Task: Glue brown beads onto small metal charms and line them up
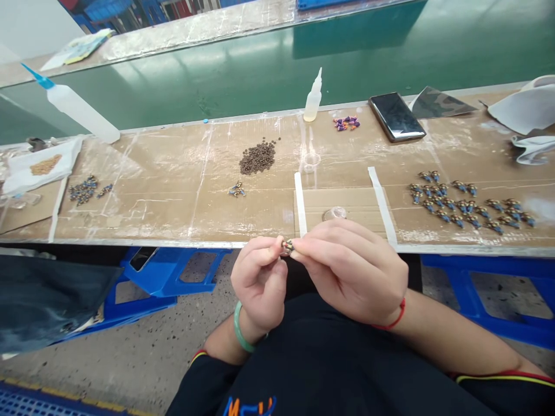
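Note:
My left hand (259, 278) and my right hand (352, 267) meet in front of the bench edge, above my lap. Both pinch one small dark metal part (287, 247) between thumb and fingertips. A green bangle circles my left wrist and a red cord my right. On the bench just beyond my hands lies a small clear dish (334, 213) on a cardboard patch. A pile of small brown rings (258, 157) sits farther back, with two blue-and-gold parts (236, 189) near it.
Rows of several blue-and-gold parts (468, 204) lie at the right, another cluster (87, 189) at the left. A small glue bottle (313, 98), purple parts (346, 122), a phone (396, 116) and a large squeeze bottle (73, 107) stand at the back. Blue crates (173, 271) sit under the bench.

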Demonstrator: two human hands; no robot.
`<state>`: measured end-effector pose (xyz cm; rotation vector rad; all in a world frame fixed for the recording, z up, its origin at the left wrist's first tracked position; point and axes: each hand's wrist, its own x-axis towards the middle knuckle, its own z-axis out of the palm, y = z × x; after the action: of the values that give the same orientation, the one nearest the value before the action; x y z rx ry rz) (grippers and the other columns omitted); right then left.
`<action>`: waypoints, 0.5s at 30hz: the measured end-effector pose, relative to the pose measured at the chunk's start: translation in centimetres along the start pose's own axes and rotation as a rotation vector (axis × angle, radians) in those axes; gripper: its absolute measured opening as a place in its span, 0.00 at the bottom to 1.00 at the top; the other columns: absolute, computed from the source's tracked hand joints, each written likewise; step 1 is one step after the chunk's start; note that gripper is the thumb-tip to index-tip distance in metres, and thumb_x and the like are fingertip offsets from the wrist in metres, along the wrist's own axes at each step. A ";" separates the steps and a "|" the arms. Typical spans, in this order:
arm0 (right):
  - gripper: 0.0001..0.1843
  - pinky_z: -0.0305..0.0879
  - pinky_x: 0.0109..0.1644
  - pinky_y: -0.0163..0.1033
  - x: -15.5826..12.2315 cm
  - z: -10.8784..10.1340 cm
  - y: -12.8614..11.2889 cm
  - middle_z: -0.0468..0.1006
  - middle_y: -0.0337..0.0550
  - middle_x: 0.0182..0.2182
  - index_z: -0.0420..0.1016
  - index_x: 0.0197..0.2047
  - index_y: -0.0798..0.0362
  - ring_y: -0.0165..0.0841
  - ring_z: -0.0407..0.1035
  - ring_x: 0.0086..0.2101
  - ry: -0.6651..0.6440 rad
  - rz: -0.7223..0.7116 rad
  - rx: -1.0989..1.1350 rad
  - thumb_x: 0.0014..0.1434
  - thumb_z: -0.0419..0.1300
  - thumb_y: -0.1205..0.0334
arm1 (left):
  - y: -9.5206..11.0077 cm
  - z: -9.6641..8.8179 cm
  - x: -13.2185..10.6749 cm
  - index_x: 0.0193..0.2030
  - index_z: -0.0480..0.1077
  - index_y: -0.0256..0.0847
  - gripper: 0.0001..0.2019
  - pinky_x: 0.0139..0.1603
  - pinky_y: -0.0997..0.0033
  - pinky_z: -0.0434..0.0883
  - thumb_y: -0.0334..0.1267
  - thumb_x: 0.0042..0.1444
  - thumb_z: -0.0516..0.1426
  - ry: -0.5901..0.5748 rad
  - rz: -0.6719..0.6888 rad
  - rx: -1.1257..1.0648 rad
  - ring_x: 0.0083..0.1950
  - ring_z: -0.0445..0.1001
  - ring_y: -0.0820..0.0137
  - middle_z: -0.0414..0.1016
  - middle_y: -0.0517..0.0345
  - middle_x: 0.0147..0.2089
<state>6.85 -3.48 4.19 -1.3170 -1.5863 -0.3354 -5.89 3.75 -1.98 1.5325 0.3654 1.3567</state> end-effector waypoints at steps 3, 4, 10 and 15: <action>0.07 0.76 0.38 0.39 0.0 -0.2 0.2 0.80 0.46 0.31 0.76 0.42 0.58 0.32 0.75 0.33 -0.018 -0.049 -0.017 0.64 0.61 0.78 | 0.1 0.0 0.1 0.50 0.80 0.50 0.13 0.45 0.66 0.76 0.31 0.63 0.59 -0.019 -0.018 -0.014 0.44 0.79 0.68 0.82 0.58 0.45; 0.07 0.76 0.38 0.39 0.0 -0.2 0.3 0.80 0.46 0.31 0.76 0.42 0.58 0.32 0.75 0.33 -0.024 -0.057 -0.017 0.64 0.61 0.78 | 0.2 0.0 0.1 0.49 0.80 0.50 0.12 0.45 0.67 0.75 0.30 0.63 0.60 -0.028 -0.034 -0.030 0.43 0.78 0.69 0.82 0.58 0.44; 0.09 0.78 0.43 0.38 -0.2 -0.2 0.5 0.81 0.47 0.34 0.75 0.45 0.61 0.33 0.78 0.36 0.032 -0.052 0.064 0.63 0.61 0.79 | 1.4 1.4 0.2 0.48 0.82 0.54 0.11 0.38 0.74 0.74 0.37 0.62 0.63 0.008 -0.280 -0.292 0.39 0.77 0.73 0.81 0.59 0.43; 0.11 0.77 0.41 0.36 -0.3 0.0 0.4 0.82 0.44 0.34 0.74 0.46 0.57 0.31 0.78 0.37 0.083 0.022 0.199 0.63 0.62 0.80 | 2.5 2.2 0.8 0.48 0.83 0.54 0.10 0.30 0.78 0.70 0.41 0.60 0.65 0.013 -0.399 -0.445 0.32 0.71 0.75 0.79 0.58 0.37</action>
<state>7.18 -3.54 3.79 -1.1523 -1.4941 -0.2095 -4.62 2.24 0.83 1.0178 0.3288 1.0454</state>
